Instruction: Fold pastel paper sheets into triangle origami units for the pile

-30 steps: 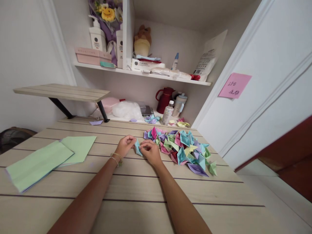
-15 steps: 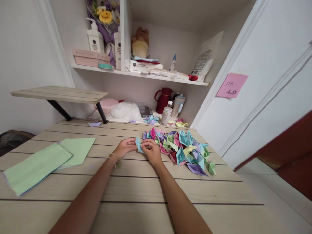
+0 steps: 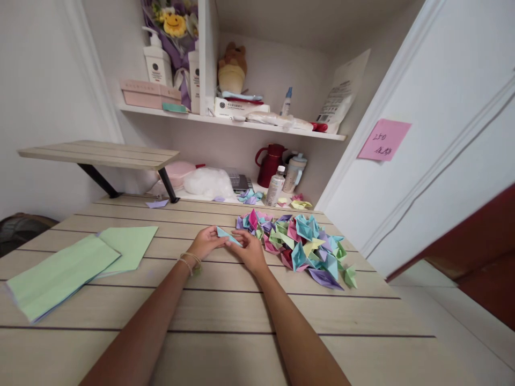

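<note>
A small piece of folded light-blue paper (image 3: 227, 235) is held between my two hands, just above the middle of the table. My left hand (image 3: 207, 242), with bracelets at the wrist, pinches its left part. On the paper's right end, the fingers of my right hand (image 3: 249, 249) are closed. Right beside my right hand lies a heap of folded paper boats (image 3: 302, 229) in blue, pink, green, purple and yellow. Off to the left are sheets of green paper (image 3: 64, 271), one stack overlapping another.
A wooden riser (image 3: 100, 152) on black legs stands at the table's back left. Behind the table, a clear bottle (image 3: 275, 186), a red jug (image 3: 270, 165) and a plastic bag (image 3: 209, 184) sit under a shelf (image 3: 257, 125). A pink note (image 3: 384, 140) is stuck on the right.
The light-blue paper has turned from nearly upright to a slanted, longer and narrower shape between my hands. The fingers of both hands have shifted on it.
</note>
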Tool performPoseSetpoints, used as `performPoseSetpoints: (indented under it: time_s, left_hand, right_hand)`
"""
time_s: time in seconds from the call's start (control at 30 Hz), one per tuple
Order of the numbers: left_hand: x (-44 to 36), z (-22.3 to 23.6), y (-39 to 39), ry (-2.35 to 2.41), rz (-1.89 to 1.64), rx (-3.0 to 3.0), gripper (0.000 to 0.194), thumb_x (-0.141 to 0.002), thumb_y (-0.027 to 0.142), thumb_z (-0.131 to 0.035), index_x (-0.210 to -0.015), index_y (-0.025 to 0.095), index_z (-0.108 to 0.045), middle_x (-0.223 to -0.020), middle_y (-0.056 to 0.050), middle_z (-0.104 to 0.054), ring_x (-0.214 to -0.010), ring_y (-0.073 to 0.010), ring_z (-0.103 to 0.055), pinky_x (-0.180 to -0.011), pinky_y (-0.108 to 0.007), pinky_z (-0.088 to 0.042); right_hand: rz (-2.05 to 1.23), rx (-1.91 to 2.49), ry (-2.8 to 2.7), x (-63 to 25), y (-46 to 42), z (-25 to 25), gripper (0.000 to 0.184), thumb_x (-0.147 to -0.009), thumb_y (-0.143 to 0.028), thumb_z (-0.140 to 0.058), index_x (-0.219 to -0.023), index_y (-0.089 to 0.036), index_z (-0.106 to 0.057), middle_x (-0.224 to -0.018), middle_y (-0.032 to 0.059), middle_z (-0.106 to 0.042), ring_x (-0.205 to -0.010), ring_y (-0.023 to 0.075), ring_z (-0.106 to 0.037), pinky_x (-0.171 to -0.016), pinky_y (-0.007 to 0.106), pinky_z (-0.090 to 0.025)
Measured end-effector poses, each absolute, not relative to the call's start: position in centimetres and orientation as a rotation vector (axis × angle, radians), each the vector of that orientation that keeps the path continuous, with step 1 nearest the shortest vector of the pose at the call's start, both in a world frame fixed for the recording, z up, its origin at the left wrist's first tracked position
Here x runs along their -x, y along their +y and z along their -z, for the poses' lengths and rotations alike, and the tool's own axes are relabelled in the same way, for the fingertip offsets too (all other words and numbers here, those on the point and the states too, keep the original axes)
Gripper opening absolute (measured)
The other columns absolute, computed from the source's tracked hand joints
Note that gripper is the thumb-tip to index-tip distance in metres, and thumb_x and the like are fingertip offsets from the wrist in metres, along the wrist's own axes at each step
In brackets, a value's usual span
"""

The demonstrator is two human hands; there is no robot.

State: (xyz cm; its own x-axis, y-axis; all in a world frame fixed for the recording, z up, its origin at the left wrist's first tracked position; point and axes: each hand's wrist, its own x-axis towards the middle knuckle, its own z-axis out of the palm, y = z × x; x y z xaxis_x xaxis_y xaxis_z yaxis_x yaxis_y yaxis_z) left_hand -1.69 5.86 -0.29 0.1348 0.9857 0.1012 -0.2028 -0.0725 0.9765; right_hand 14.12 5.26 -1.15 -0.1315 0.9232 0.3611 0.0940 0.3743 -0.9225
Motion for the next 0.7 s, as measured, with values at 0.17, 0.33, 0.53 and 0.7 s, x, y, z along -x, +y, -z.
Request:
performPoseSetpoints:
  time_s: [0.17, 0.33, 0.53, 0.7]
  left_hand:
    - [1.59, 0.34, 5.90, 0.969, -1.233, -1.306, 0.031, -0.056, 0.030, -0.073, -0.076, 0.011, -0.061, -0.075, -0.006, -0.068, -0.071, -0.0154, -0.063, -0.063, -0.026, -0.052]
    - [1.56, 0.54, 6.04, 1.014, -1.244, -1.335, 0.028, -0.057, 0.032, -0.072, -0.072, 0.012, -0.059, -0.067, -0.004, -0.067, -0.060, -0.0130, -0.061, -0.058, -0.026, -0.051]
    - [1.66, 0.57, 6.00, 1.007, -1.194, -1.399, 0.024, -0.060, 0.032, -0.070, -0.067, 0.012, -0.058, -0.059, -0.002, -0.064, -0.055, -0.0116, -0.059, -0.057, -0.025, -0.050]
    - [1.58, 0.58, 6.06, 1.013, -1.236, -1.337, 0.025, -0.059, 0.030, -0.071, -0.068, 0.012, -0.058, -0.058, -0.002, -0.064, -0.055, -0.0121, -0.060, -0.058, -0.025, -0.051]
  right_hand:
    - [-0.916, 0.972, -1.512, -14.22, 5.45, 1.32, 0.024, -0.065, -0.035, -0.065, -0.080, -0.016, -0.066, -0.072, 0.0039, -0.068, -0.061, 0.0168, -0.060, -0.053, 0.025, -0.046]
    - [-0.867, 0.992, -1.525, -14.27, 5.49, 1.29, 0.021, -0.064, -0.033, -0.065, -0.076, -0.016, -0.066, -0.068, 0.0027, -0.067, -0.059, 0.0159, -0.058, -0.051, 0.024, -0.044]
    - [-0.853, 0.983, -1.569, -14.42, 5.46, 1.45, 0.017, -0.065, -0.031, -0.066, -0.072, -0.016, -0.067, -0.063, 0.0020, -0.066, -0.054, 0.0150, -0.057, -0.049, 0.023, -0.043]
    - [-0.903, 0.962, -1.503, -14.29, 5.69, 1.82, 0.017, -0.065, -0.030, -0.065, -0.073, -0.016, -0.068, -0.066, 0.0034, -0.067, -0.055, 0.0156, -0.059, -0.051, 0.025, -0.046]
